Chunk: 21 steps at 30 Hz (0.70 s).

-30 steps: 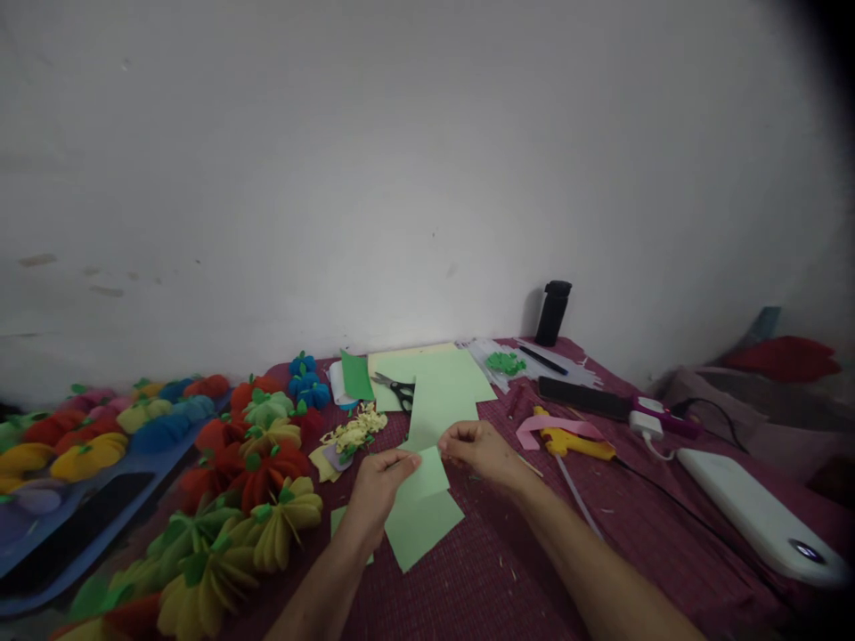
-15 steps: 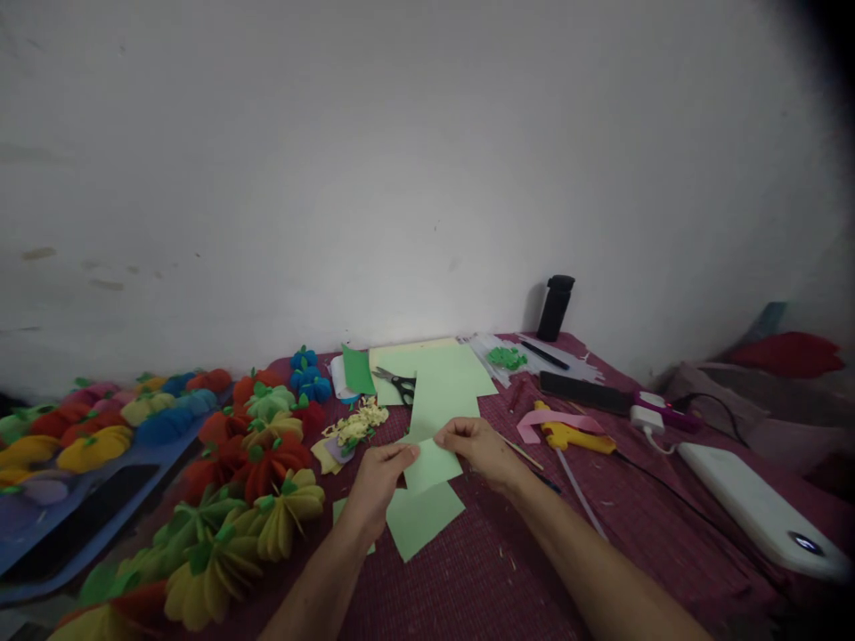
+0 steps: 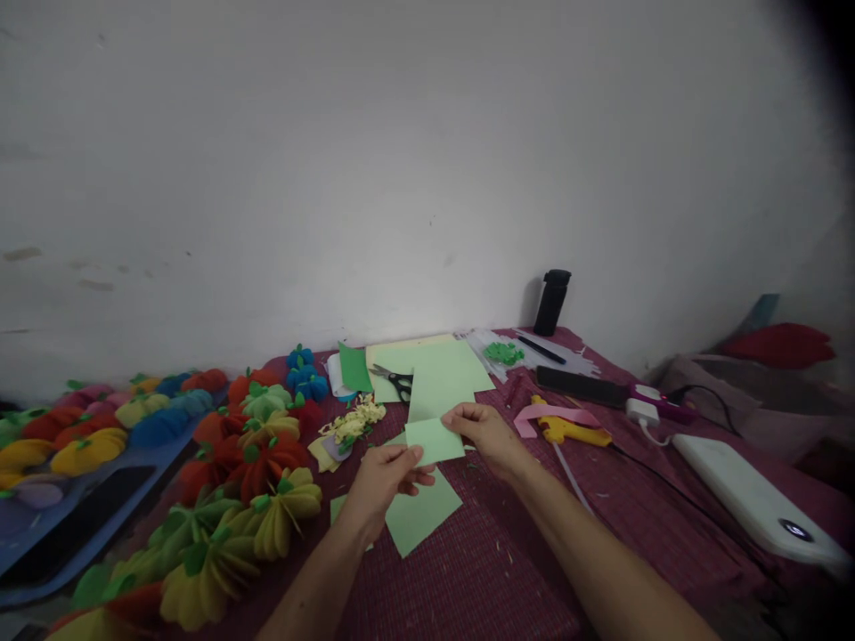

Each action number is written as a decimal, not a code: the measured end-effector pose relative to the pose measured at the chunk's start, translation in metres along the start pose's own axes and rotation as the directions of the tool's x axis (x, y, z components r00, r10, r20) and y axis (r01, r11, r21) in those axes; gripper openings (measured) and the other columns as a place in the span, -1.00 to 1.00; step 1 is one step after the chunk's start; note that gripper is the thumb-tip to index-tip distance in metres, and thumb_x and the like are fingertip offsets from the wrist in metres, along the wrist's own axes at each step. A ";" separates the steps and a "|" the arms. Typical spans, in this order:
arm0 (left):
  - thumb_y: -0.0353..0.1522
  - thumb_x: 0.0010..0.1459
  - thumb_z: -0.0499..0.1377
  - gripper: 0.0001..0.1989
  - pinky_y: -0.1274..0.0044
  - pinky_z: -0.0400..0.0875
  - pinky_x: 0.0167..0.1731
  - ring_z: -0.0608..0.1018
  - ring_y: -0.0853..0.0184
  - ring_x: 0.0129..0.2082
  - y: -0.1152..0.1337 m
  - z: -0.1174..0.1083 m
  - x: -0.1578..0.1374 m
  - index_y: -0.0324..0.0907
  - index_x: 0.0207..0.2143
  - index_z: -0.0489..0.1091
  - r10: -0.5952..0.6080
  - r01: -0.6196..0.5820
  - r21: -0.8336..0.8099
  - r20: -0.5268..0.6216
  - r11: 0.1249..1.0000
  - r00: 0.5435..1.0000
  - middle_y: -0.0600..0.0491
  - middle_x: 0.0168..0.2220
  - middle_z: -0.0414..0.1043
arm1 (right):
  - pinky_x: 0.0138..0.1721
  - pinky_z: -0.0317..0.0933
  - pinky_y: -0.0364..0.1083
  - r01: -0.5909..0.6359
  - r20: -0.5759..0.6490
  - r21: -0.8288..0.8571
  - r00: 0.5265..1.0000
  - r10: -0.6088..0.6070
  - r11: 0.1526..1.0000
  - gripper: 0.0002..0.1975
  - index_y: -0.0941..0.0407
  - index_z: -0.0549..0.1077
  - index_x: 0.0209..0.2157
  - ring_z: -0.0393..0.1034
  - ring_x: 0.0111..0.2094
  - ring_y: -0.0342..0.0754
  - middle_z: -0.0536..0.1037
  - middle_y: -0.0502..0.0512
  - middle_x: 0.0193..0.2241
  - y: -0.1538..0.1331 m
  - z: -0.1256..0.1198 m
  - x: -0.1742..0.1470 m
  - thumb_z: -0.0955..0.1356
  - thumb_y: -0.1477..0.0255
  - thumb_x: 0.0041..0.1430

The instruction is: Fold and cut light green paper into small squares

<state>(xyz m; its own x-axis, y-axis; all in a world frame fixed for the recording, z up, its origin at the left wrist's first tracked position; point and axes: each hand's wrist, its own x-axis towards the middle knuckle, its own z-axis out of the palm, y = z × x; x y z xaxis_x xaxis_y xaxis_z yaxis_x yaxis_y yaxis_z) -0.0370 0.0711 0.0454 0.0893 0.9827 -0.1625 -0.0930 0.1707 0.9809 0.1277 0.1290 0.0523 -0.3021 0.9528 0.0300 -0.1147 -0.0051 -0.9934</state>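
Between my hands is a small light-green sheet, raised above the table; whether it is felt or paper I cannot tell. My left hand pinches its lower left corner, with some fingertips showing below it. My right hand grips the upper right corner between thumb and fingers. Under the hands lies another light-green square, partly covered. Larger light-green sheets lie behind, overlapping one another. Black-handled scissors rest beside them on the left.
Colourful felt pumpkins crowd the left side. Yellow scraps sit left of the sheets. To the right are a yellow glue gun, a pink strip, a power bank and cables. A black bottle stands by the wall.
The held sheet has been raised a little and tilted, so it looks shorter. My left fingers now show beneath its lower edge. The whole view has shifted slightly.
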 end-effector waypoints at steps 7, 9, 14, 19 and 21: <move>-0.18 -0.04 0.16 -0.65 0.58 0.26 -0.51 0.52 0.28 -0.46 0.000 -0.005 0.001 -0.34 -0.40 0.40 0.049 -0.048 0.013 -0.047 0.999 0.998 -0.14 -0.43 0.48 | -0.64 -0.12 -0.22 0.032 0.080 -0.179 0.997 -0.018 0.983 -0.64 0.18 0.27 -0.68 0.02 -0.69 -0.28 0.20 -0.13 -0.74 0.002 -0.002 -0.001 0.35 0.18 -0.12; -0.17 -0.03 0.16 -0.65 0.57 0.26 -0.51 0.52 0.28 -0.46 0.001 -0.006 0.000 -0.34 -0.40 0.40 0.057 -0.057 0.002 -0.056 0.998 0.997 -0.14 -0.43 0.48 | -0.66 -0.16 -0.22 0.021 0.095 -0.260 0.995 0.004 0.965 -0.63 0.17 0.26 -0.68 0.00 -0.71 -0.28 0.21 -0.12 -0.76 0.004 -0.003 -0.001 0.35 0.16 -0.12; -0.15 -0.06 0.17 -0.62 0.57 0.26 -0.52 0.52 0.25 -0.45 0.001 -0.007 0.000 -0.34 -0.40 0.41 0.065 -0.064 0.007 -0.059 0.998 0.996 -0.15 -0.42 0.48 | -0.66 -0.18 -0.21 0.051 0.141 -0.297 0.990 -0.009 0.953 -0.62 0.17 0.29 -0.67 -0.02 -0.71 -0.28 0.23 -0.11 -0.76 0.003 -0.005 -0.002 0.31 0.14 -0.07; -0.16 -0.07 0.17 -0.63 0.57 0.27 -0.51 0.53 0.26 -0.45 0.001 -0.006 0.001 -0.34 -0.40 0.42 0.059 -0.058 0.022 -0.071 0.998 0.996 -0.16 -0.40 0.49 | -0.65 -0.16 -0.21 0.085 0.160 -0.324 0.986 -0.034 0.942 -0.61 0.17 0.29 -0.67 -0.01 -0.70 -0.27 0.24 -0.10 -0.75 0.004 -0.006 -0.001 0.29 0.13 -0.05; -0.16 -0.07 0.18 -0.63 0.57 0.27 -0.51 0.53 0.26 -0.45 0.001 -0.006 0.001 -0.33 -0.40 0.42 0.056 -0.054 0.027 -0.071 0.998 0.996 -0.15 -0.41 0.49 | -0.66 -0.17 -0.21 0.081 0.162 -0.349 0.986 -0.025 0.934 -0.60 0.17 0.28 -0.67 -0.02 -0.71 -0.27 0.25 -0.10 -0.75 0.004 -0.007 0.000 0.29 0.12 -0.05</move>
<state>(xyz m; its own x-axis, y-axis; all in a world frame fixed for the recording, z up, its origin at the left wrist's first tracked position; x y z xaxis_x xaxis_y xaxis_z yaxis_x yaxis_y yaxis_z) -0.0429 0.0725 0.0460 0.0135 0.9933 -0.1149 -0.0713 0.1156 0.9907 0.1342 0.1310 0.0476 -0.4488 0.8907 0.0721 0.1988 0.1782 -0.9637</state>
